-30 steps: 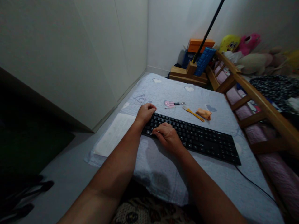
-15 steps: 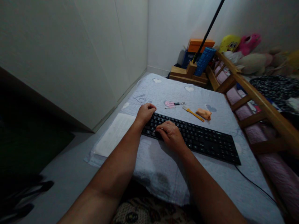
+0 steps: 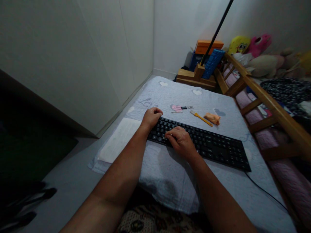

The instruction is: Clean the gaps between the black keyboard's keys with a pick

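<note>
A black keyboard (image 3: 218, 148) lies slantwise on a pale cloth (image 3: 167, 171). My left hand (image 3: 151, 117) rests at its far left corner, fingers curled together at the edge. Over the keys on the left part, my right hand (image 3: 179, 139) pinches a thin, light-tipped stick like a cotton swab (image 3: 166, 138). Beyond the keyboard lie a small dark-handled tool (image 3: 184, 107), another thin swab-like stick (image 3: 177, 112), a brush with a yellow handle (image 3: 203, 119) and a crumpled orange cloth (image 3: 212, 118).
White paper (image 3: 119, 139) lies left of the keyboard, partly under my left forearm. A wooden rail (image 3: 274, 106) runs along the right side. Behind stand a wooden base (image 3: 194, 77) with a black pole, an orange box (image 3: 209, 47) and a blue roll (image 3: 213, 63).
My right hand has moved slightly to the right over the keys with the stick in its fingers. My left hand and the keyboard have stayed where they were.
</note>
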Demonstrator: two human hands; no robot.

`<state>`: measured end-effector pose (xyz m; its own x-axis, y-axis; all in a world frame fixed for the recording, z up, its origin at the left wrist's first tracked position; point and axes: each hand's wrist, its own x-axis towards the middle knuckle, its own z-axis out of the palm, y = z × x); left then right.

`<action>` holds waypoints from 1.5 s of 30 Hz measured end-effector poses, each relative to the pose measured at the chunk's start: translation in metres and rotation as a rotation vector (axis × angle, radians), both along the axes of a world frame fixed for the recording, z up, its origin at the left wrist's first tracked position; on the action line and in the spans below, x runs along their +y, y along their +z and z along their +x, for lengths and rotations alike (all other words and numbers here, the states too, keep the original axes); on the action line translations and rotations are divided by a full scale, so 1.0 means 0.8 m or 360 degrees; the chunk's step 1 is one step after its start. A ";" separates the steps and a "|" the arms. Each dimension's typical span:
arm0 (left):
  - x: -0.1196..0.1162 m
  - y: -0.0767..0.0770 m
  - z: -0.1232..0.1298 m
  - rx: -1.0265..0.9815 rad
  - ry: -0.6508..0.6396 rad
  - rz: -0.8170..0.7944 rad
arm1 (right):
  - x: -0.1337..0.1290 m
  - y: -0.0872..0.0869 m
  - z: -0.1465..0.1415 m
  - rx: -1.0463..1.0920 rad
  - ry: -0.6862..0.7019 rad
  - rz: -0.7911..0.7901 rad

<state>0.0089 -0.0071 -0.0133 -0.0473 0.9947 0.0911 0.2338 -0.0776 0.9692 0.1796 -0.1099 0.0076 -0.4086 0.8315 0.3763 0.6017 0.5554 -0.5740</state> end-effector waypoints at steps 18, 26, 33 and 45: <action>-0.003 0.004 0.002 0.0048 0.0010 -0.0042 | -0.006 0.003 -0.002 0.0002 0.0116 -0.0003; -0.002 0.002 0.002 0.0039 0.0002 -0.0022 | -0.006 0.005 -0.003 0.0021 0.0128 -0.0020; -0.001 0.001 0.001 0.0021 0.0006 -0.0042 | -0.007 0.004 -0.010 0.0048 0.0140 -0.0068; -0.001 0.002 -0.002 0.0027 0.0011 -0.0016 | -0.008 -0.001 -0.026 0.0062 0.0126 -0.0029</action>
